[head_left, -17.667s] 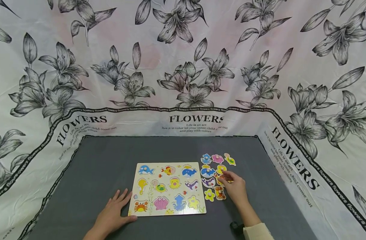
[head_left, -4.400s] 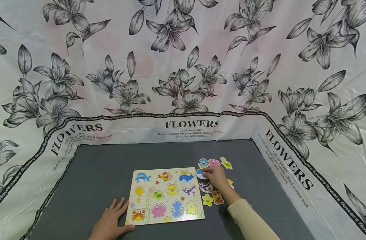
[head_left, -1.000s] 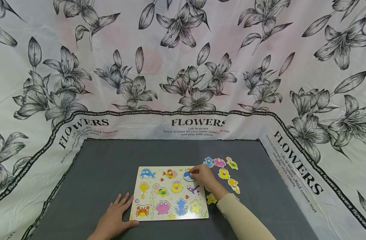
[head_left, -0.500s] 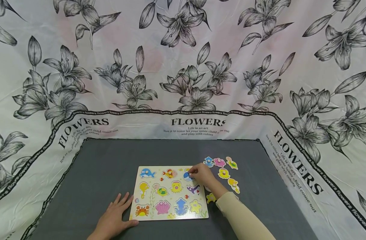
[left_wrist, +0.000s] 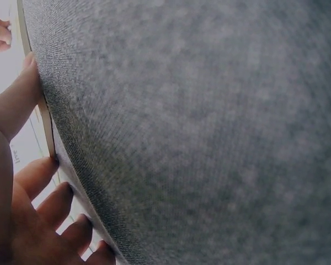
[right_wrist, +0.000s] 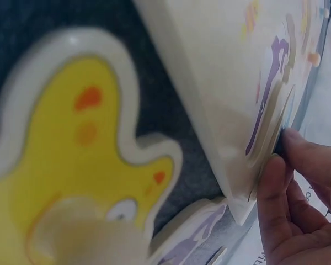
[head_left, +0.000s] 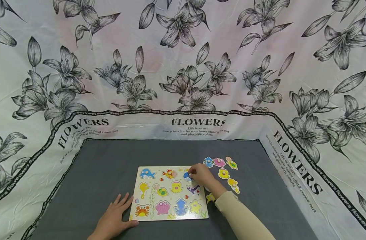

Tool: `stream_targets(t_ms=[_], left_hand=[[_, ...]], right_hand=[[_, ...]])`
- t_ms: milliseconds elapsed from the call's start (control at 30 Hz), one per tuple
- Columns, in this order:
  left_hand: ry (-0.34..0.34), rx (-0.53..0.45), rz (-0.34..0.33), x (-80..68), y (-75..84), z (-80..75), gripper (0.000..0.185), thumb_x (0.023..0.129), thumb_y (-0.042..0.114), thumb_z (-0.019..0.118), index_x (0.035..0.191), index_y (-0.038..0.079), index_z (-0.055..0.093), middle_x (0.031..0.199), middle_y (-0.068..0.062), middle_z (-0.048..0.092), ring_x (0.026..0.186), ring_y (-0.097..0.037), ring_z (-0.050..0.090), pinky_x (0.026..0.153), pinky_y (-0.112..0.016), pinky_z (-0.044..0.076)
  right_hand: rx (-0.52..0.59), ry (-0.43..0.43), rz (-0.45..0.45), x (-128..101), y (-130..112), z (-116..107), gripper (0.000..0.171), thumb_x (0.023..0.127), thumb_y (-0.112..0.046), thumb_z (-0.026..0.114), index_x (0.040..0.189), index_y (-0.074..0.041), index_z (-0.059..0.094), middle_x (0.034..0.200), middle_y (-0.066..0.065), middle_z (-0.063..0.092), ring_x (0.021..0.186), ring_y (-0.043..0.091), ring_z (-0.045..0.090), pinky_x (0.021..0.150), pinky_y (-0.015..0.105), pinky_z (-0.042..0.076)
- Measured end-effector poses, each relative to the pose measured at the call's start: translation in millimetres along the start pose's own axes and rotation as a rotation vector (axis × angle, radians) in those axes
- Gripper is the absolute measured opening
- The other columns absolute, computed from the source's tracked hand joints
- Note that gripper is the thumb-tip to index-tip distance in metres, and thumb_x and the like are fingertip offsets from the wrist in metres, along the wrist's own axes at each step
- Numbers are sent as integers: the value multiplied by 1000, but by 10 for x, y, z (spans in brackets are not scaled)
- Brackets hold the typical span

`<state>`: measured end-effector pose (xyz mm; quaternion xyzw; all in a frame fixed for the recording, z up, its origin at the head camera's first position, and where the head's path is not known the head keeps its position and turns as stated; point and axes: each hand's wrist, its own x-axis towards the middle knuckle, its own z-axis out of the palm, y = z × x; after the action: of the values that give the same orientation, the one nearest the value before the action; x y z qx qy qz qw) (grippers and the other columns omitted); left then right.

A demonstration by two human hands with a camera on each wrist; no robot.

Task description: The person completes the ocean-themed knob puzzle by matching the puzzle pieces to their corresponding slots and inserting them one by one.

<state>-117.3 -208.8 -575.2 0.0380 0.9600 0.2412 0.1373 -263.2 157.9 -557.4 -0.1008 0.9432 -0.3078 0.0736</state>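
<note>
The right hand (head_left: 201, 175) is reaching across the right edge of the puzzle board (head_left: 170, 196); its grip is pinching the blue whale piece (head_left: 187, 176) between thumb and fingers. The piece is occupying the board's upper right recess area, its right part being covered by the fingers. Its knob is being hidden. The right wrist view is showing it nearly edge-on, so whether it is sitting flush cannot be determined.

The left hand (head_left: 113, 216) is holding nothing; its fingers are lying spread at the board's left edge, and its thumb is touching the lower left corner. The left wrist view is cropping this hand and mostly showing the grey bench (head_left: 110, 166), out of focus.

On the board, knobs are showing on the blue dolphin (head_left: 147, 173) and the red fish (head_left: 169, 173).

Right of the board, on the bench, the blue squid piece (head_left: 208, 162), pink shell piece (head_left: 219, 162) and turtle piece (head_left: 232, 163) are forming a row. The yellow octopus piece (head_left: 223, 173) and yellow seahorse piece (head_left: 233, 185) are lying nearer the person. The star piece (head_left: 210, 198) is being partly covered by the sleeve (head_left: 243, 216); in the right wrist view it is looming large, cut off, its knob blurring. A purple piece (right_wrist: 190, 237) is lying just beside the board there, cut off below.
</note>
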Motion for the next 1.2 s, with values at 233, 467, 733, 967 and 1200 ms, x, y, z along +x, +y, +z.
stream_targets(t_ms=[233,467,733,967,1200], left_hand=[[-6,0,-7,3,11,-4,113,61,72,82,151,13,49,160,-17,39,150,-50,23,118,-72,21],[-12,-9,3,-6,2,-9,113,61,72,82,152,14,49,160,-17,39,150,-50,23,117,-72,22],[-5,-4,7,1,6,-10,113,61,73,81,151,13,49,160,-17,39,150,-50,23,117,-72,22],[-18,-1,8,17,13,-11,113,62,72,81,152,13,48,160,-18,39,150,-50,23,117,-73,22],[-39,-4,-2,24,-3,-5,114,62,74,80,153,13,46,160,-19,38,149,-52,21,116,-74,21]], right_hand=[[1,6,-13,-14,-9,11,9,92,-11,75,100,-8,78,88,2,69,74,14,59,65,25,54],[20,-22,-6,-14,26,3,9,93,-11,74,100,-9,77,88,0,67,76,13,59,67,27,55],[73,-35,11,-6,44,-6,7,93,-11,73,100,-10,76,88,0,66,77,14,59,69,27,56],[91,-27,5,-13,55,-26,12,90,-11,77,102,-11,76,91,1,67,80,15,60,70,29,56],[94,0,-14,-54,5,-104,18,91,-12,76,109,-10,76,97,3,70,83,15,62,71,31,58]])
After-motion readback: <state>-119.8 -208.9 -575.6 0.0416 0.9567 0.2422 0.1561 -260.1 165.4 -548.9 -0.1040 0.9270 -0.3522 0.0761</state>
